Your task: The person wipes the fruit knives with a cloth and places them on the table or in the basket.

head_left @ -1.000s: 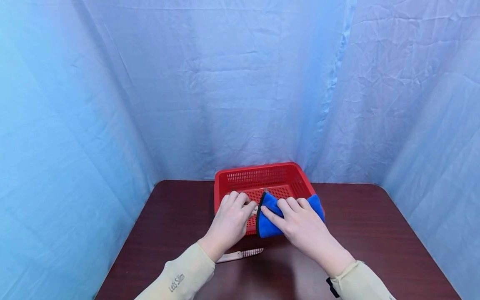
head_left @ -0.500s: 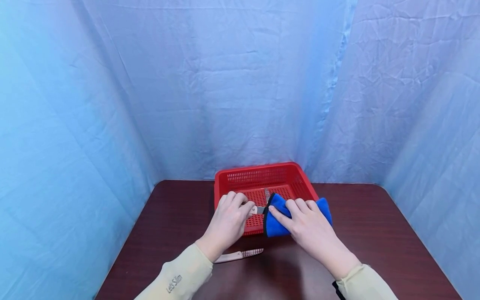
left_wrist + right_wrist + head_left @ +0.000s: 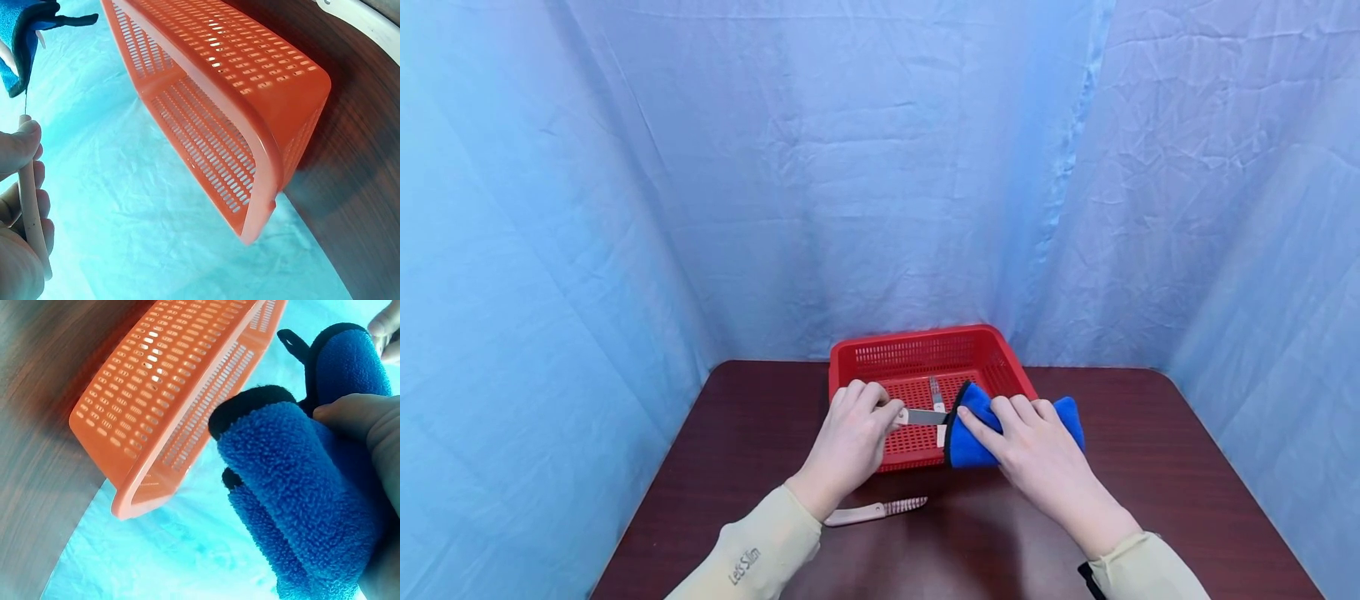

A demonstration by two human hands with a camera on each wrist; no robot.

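Note:
In the head view my left hand grips the pale handle of a knife above the red basket. Its plain grey blade points right, the tip hidden in a folded blue cloth with black edging. My right hand pinches that cloth around the blade, thumb and fingers bent over it. From the left wrist, the pale handle lies along my curled fingers. The right wrist view shows the fluffy cloth folded over in my grip, its black loop hanging free.
A second pale-handled knife lies inside the basket, partly covered by the held blade and cloth. Another knife, its blade streaked dark, lies on the brown table in front of the basket. Blue curtains stand around the table.
The cloth and right hand have slid rightward along the blade, baring more of it. My left hand has shifted slightly left with the handle. More of the knife in the basket shows.

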